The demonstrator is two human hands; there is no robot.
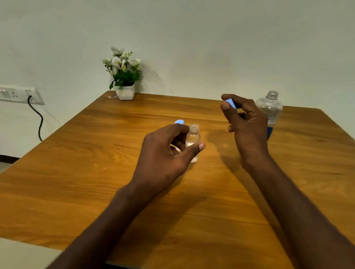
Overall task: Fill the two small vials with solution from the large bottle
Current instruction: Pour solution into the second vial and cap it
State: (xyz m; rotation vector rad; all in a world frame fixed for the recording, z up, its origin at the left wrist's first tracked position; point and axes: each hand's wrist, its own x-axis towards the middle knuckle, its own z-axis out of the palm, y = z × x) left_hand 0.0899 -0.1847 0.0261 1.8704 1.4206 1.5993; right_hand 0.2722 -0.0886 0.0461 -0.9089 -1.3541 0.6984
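Far left on the wall a socket panel (14, 94) with a dark cable, then a white potted plant (124, 74) at the back edge of the wooden surface (68, 176). Mid-frame, left hand (165, 154) with fingers curled round an uncapped small vial (193, 141) (clear, upright, base on or just above the wood, cannot tell), a blue cap (179, 122) just behind the knuckles. Further right, right hand (244, 122) raised, thumb and forefinger pinching a second blue cap (230, 103), large bottle (271, 110) standing open-necked right behind it near the right edge.
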